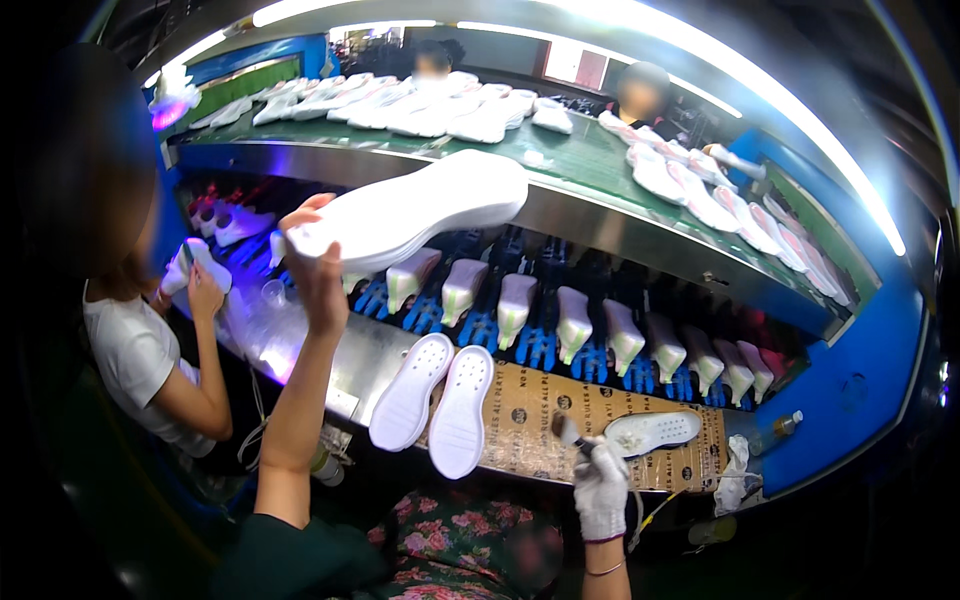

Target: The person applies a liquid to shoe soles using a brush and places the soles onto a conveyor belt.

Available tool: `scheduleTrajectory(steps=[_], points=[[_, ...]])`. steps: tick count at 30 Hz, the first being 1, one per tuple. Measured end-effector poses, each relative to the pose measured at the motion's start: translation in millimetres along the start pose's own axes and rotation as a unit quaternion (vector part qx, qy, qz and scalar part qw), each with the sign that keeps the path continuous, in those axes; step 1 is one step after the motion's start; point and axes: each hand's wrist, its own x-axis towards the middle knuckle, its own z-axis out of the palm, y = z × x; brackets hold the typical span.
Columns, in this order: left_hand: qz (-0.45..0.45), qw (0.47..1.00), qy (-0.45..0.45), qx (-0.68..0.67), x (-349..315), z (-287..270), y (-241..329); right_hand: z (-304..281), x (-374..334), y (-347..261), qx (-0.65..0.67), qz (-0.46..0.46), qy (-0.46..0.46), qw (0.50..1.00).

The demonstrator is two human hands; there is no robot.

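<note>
My bare left hand, raised at arm's length, grips one end of a white shoe sole and holds it up in front of the upper shelf. My right hand, in a white knitted glove, is closed around a brush whose head points up and to the left. Beside the brush lies a white sole-shaped piece with small holes and whitish stuff at its near end. Two more white soles rest side by side between my arms, holes at their far ends.
Printed cardboard covers part of the metal bench. Behind it, white shoe uppers stand in a row on blue-and-black holders. A green belt above carries many soles. A co-worker works at left. A bottle and white cloth are at right.
</note>
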Motion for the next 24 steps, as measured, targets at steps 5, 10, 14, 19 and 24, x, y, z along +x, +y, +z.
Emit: scheduleTrajectory(steps=[5,10,14,19,24], points=[[-0.327,0.915,0.17,-0.163,-66.2,-56.2,34.8,24.1,-14.4,-20.4,0.066,-0.018,-0.043,0.997],[-0.658,0.724,-0.086,-0.189,-185.3,-47.3,36.9,87.5,-53.0,-14.0,-0.03,0.028,-0.099,0.994],[-0.786,0.561,-0.162,-0.202,-241.5,-15.3,77.3,91.1,-62.8,1.7,-0.183,0.072,-0.116,0.974],[-0.786,0.367,-0.091,-0.489,-294.0,-42.7,117.6,83.8,-64.0,-1.6,-0.309,0.028,-0.161,0.937],[-0.822,0.282,-0.099,-0.485,-310.4,-47.1,135.8,72.7,-55.2,3.7,-0.41,-0.121,-0.226,0.875]])
